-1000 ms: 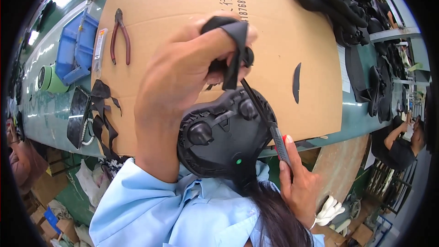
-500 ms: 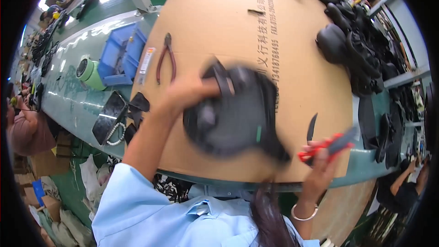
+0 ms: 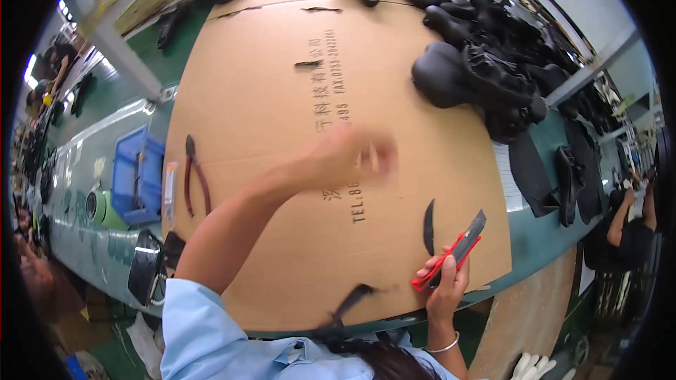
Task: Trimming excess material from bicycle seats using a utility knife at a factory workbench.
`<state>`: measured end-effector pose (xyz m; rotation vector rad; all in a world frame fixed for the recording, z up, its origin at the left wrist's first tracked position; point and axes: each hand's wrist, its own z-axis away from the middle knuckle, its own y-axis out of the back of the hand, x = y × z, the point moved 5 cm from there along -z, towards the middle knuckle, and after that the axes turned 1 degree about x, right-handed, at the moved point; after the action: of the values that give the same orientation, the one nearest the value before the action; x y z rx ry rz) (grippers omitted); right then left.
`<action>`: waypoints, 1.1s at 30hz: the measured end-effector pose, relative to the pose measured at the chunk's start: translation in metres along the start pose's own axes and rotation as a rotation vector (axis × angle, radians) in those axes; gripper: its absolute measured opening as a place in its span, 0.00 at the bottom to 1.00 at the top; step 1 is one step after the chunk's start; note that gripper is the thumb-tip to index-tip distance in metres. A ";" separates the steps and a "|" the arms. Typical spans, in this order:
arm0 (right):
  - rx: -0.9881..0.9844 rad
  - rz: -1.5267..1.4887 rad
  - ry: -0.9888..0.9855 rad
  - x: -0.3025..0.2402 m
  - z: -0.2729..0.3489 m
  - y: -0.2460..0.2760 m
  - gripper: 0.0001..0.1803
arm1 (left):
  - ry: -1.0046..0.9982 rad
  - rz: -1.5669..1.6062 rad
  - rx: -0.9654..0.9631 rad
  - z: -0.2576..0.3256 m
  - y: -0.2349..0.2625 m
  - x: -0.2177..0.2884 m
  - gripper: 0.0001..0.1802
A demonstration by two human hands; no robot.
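My left hand (image 3: 359, 151) is over the middle of the cardboard sheet (image 3: 267, 267), smeared by motion. Its fingers look partly curled, but whether they hold anything is too blurred to tell. Near the front right, my right hand (image 3: 445, 288) grips a red and black utility knife (image 3: 452, 250), which points up and to the right. A curved black scrap (image 3: 429, 226) lies just left of the knife. By the front edge is a blurred dark strip (image 3: 352, 300). Black padded bicycle saddles (image 3: 443, 74) are piled at the far right.
Red-handled pliers (image 3: 192, 169) lie on the cardboard's left side. Beyond its left edge stand a blue bin (image 3: 139, 176), a green round container (image 3: 102, 207) and a dark phone (image 3: 146, 267). Thin black scraps (image 3: 310, 65) lie farther back. Black flat pieces (image 3: 531, 172) rest at right.
The black saddle that was in my left hand is no longer there. My right hand still holds the knife, now tilted more upright. The view has shifted to the right.
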<state>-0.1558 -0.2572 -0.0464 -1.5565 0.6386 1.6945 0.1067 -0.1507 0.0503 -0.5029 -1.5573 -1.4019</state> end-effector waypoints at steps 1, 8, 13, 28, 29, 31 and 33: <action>0.005 -0.009 0.009 0.000 0.002 0.000 0.16 | 0.007 -0.183 0.304 -0.040 0.009 -0.015 0.15; 0.030 0.035 -0.010 0.003 0.004 0.004 0.18 | 0.325 0.740 0.548 -0.222 -0.030 0.032 0.39; -0.016 0.018 0.005 0.002 0.005 0.004 0.16 | 0.310 1.089 0.670 -0.232 -0.048 0.030 0.40; -0.113 -0.007 -0.159 -0.013 0.014 -0.011 0.20 | 0.103 0.362 0.175 0.048 -0.001 -0.072 0.14; -0.117 -0.001 -0.174 -0.012 0.020 -0.012 0.20 | 0.118 0.371 0.176 0.049 -0.010 -0.063 0.14; -0.220 0.122 -0.221 -0.010 0.032 -0.019 0.19 | 0.225 -0.335 0.590 0.065 -0.003 -0.030 0.12; -0.212 0.132 -0.226 -0.014 0.035 -0.023 0.18 | 0.182 -0.333 0.691 0.085 -0.027 -0.001 0.13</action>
<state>-0.1594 -0.2194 -0.0247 -1.4615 0.4653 2.0581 0.0541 -0.0787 0.0436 0.3028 -1.8920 -1.0036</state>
